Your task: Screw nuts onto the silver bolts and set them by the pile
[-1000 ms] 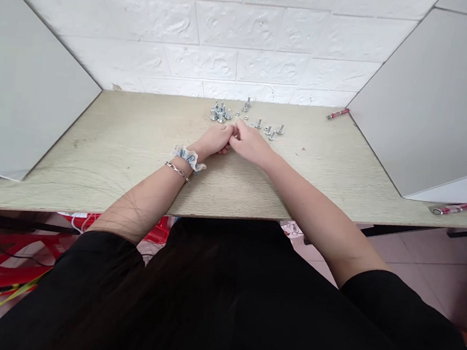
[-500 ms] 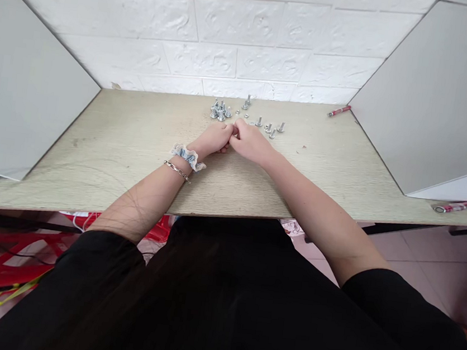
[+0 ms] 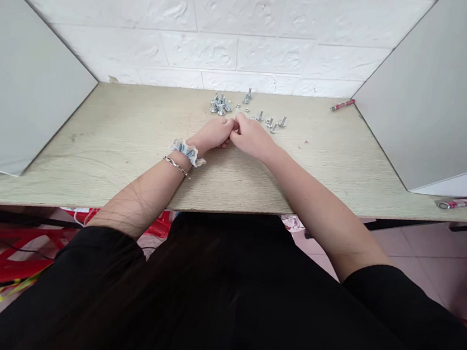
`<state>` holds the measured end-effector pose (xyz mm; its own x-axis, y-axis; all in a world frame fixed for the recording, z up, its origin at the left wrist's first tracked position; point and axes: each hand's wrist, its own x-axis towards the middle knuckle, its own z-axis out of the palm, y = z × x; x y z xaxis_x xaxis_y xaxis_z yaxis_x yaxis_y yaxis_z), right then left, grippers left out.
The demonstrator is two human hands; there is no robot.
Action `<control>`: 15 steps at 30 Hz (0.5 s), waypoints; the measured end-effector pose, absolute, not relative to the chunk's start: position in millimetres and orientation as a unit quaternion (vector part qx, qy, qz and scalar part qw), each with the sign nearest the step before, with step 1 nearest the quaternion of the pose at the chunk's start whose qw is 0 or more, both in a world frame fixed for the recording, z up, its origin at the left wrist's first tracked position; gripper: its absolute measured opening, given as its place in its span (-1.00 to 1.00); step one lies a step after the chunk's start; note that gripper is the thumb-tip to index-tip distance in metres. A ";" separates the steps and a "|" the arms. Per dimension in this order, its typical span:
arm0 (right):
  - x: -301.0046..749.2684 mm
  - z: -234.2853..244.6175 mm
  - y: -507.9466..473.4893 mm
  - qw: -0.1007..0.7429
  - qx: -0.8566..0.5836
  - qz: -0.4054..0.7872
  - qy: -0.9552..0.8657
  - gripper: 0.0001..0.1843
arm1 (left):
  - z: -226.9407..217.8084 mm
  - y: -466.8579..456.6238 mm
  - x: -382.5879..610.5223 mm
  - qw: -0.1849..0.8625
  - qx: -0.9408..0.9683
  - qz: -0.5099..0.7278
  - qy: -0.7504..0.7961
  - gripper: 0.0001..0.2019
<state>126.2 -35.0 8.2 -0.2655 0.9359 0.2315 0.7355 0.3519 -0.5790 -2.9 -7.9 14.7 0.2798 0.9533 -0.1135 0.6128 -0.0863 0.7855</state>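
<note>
My left hand (image 3: 215,132) and my right hand (image 3: 250,135) meet above the table, their closed fingers touching. Whatever they pinch between them is hidden behind the fingers. Just beyond my left hand stands a cluster of silver bolts (image 3: 221,105), heads down. Two more bolts (image 3: 247,96) are close to the wall, with small loose nuts (image 3: 238,106) in front of them. To the right of my right hand, several separate bolts (image 3: 282,122) stand on the wood. A scrunchie (image 3: 188,151) and a chain bracelet (image 3: 176,165) circle my left wrist.
The pale wooden table (image 3: 106,143) ends at a white brick-pattern wall (image 3: 255,54). Grey-white panels stand at left (image 3: 30,73) and right (image 3: 436,97). One red pen (image 3: 342,105) lies by the right panel, another red pen (image 3: 462,203) near the front edge. Red plastic stools (image 3: 5,256) are below left.
The camera view has shifted slightly, so the table and bolts appear a little higher. My hands stay together in nearly the same pose.
</note>
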 end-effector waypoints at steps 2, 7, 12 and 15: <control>126.3 8.2 -35.0 0.275 -0.539 0.182 -0.775 -0.86 | 14.2 -7.9 -3.2 0.389 0.701 0.228 0.553 -0.61; 126.3 8.4 -35.5 0.269 -0.542 0.179 -0.776 -0.85 | 13.5 -7.7 -3.6 0.390 0.699 0.231 0.553 -0.61; 126.5 8.3 -35.9 0.265 -0.544 0.179 -0.776 -0.85 | 15.7 -8.7 -2.6 0.363 0.715 0.213 0.558 -0.60; 126.7 8.1 -35.9 0.265 -0.543 0.178 -0.777 -0.86 | 16.6 -9.5 -2.1 0.355 0.720 0.203 0.561 -0.59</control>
<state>126.7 -35.9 8.1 -0.2703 0.9375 0.2192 0.7489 0.3478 -0.5641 -2.1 -9.5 16.6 0.2888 0.9516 -0.1050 0.6632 -0.1197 0.7388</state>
